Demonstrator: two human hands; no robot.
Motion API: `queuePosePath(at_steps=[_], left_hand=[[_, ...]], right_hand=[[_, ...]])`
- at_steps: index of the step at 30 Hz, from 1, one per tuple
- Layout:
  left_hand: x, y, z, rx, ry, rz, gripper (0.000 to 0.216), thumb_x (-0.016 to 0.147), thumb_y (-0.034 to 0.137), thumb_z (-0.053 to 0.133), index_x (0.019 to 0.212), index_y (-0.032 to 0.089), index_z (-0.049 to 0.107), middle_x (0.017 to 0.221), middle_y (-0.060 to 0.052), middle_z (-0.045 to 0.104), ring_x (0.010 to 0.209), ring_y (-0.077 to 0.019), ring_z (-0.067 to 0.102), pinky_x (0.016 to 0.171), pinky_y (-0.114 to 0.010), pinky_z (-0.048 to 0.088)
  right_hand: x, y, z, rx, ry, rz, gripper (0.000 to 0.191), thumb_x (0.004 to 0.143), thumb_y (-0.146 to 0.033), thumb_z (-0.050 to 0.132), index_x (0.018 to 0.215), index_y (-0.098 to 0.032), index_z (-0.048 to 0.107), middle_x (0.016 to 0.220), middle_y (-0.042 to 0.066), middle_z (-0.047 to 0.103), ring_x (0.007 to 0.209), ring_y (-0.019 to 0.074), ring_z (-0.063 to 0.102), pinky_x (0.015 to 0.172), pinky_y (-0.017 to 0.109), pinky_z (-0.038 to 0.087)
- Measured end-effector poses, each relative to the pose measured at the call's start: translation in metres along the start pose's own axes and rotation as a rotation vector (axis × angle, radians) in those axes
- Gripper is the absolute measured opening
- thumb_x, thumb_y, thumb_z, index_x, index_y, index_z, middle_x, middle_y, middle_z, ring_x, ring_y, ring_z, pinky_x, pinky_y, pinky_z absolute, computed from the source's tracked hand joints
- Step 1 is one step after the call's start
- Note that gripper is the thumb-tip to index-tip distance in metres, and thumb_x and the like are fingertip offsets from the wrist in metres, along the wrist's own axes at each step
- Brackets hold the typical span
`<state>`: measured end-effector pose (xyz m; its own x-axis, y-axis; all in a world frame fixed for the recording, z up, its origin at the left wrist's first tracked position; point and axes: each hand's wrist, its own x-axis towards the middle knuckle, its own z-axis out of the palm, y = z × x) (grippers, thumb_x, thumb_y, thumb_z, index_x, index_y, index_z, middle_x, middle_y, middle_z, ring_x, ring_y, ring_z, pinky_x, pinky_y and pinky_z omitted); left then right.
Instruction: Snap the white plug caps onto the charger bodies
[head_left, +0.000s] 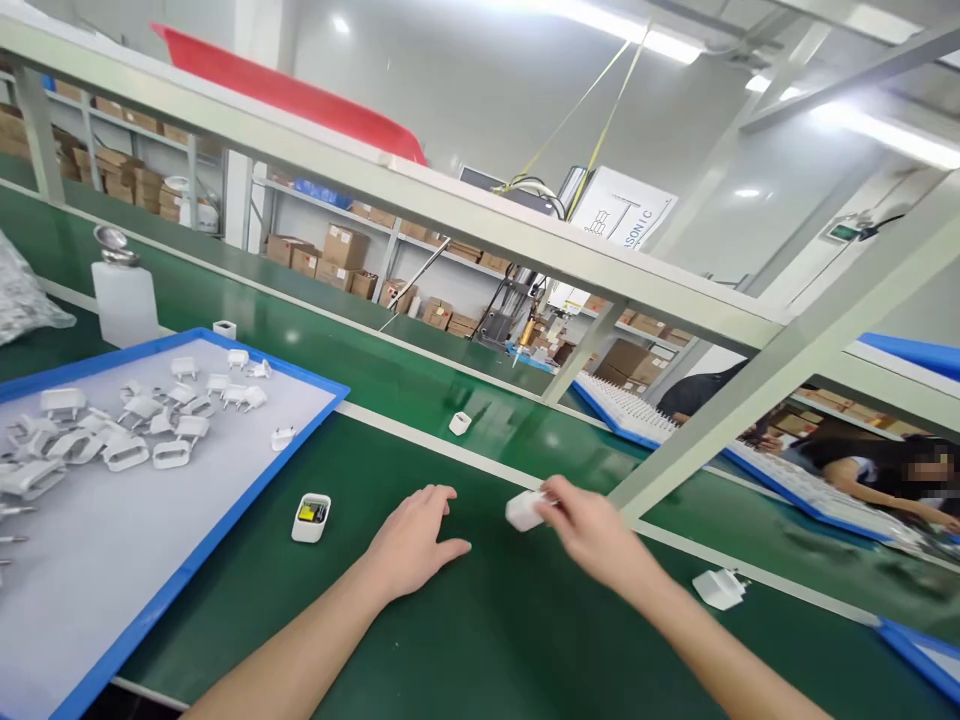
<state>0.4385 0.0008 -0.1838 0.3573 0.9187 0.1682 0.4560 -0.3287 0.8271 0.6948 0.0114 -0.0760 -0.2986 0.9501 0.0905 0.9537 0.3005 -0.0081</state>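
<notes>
My right hand (581,525) pinches a white charger housing (523,510) by its right end, just above the green work surface (450,640). To its left, my left hand (412,540) hovers with thumb and fingers apart and nothing between them. Left of that hand lies an open white charger housing (311,518) with a yellow and black part inside. A white plug adapter with two pins (720,589) rests on the right, past my right forearm. Farther back, a small white housing (460,423) sits on the green belt.
A blue-rimmed tray (217,535) with many loose white plug shells (126,452) fills the left. Behind it stands a white dispenser bottle (125,303). A slanted metal post (780,345) rises at the right. A co-worker (877,470) leans over trays beyond it.
</notes>
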Motion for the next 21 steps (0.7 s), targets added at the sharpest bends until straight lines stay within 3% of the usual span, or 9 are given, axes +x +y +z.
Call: queuePosePath(at_steps=[5,9,12,15,18,21], left_hand=[[0.0,-0.005,-0.001,0.06,-0.05,0.062,0.019,0.1,0.034,0.057,0.111,0.02,0.064,0.119,-0.009,0.065,0.111,-0.0285,0.06,0.095,-0.044,0.049],[0.0,-0.003,-0.003,0.113,-0.072,0.09,0.017,0.102,0.03,0.053,0.104,0.02,0.066,0.116,-0.009,0.065,0.109,-0.0286,0.06,0.094,-0.044,0.05],[0.001,-0.002,-0.003,0.141,-0.069,0.098,0.018,0.102,0.029,0.054,0.106,0.019,0.067,0.116,-0.009,0.065,0.108,-0.0283,0.06,0.094,-0.044,0.05],[0.001,-0.001,-0.001,0.148,-0.062,0.108,0.017,0.1,0.03,0.059,0.107,0.018,0.068,0.115,-0.008,0.065,0.107,-0.0277,0.059,0.096,-0.045,0.05],[0.002,-0.002,0.001,0.156,-0.061,0.126,0.017,0.095,0.032,0.067,0.105,0.019,0.07,0.112,-0.006,0.066,0.105,-0.0274,0.059,0.094,-0.044,0.052],[0.004,-0.003,0.002,0.207,-0.049,0.16,0.018,0.093,0.032,0.069,0.105,0.019,0.071,0.112,-0.006,0.066,0.105,-0.0272,0.06,0.094,-0.043,0.052]], right_hand=[[-0.026,0.106,-0.034,-0.135,-0.037,0.366,0.019,0.097,-0.034,0.041,0.082,-0.025,0.049,0.082,0.012,0.075,0.075,0.0284,0.071,0.067,0.036,0.047],[-0.05,0.141,-0.026,-0.227,-0.109,0.52,0.021,0.092,-0.025,0.049,0.071,-0.025,0.047,0.073,0.012,0.074,0.07,0.0278,0.071,0.063,0.033,0.047],[-0.055,0.139,-0.018,-0.327,-0.071,0.593,0.02,0.095,-0.033,0.049,0.079,-0.022,0.052,0.068,0.014,0.071,0.067,0.0342,0.071,0.059,0.037,0.046],[-0.04,0.122,-0.016,-0.432,0.037,0.601,0.033,0.101,-0.045,0.039,0.102,-0.016,0.054,0.069,0.016,0.069,0.063,0.0392,0.068,0.055,0.04,0.044],[0.002,0.098,-0.005,-0.424,0.095,0.473,0.04,0.104,-0.052,0.033,0.117,-0.018,0.052,0.08,0.012,0.072,0.069,0.0338,0.07,0.059,0.038,0.046],[0.067,0.076,0.026,-0.361,0.136,0.336,0.044,0.105,-0.055,0.033,0.126,-0.023,0.052,0.097,0.011,0.072,0.08,0.0296,0.072,0.068,0.036,0.05]])
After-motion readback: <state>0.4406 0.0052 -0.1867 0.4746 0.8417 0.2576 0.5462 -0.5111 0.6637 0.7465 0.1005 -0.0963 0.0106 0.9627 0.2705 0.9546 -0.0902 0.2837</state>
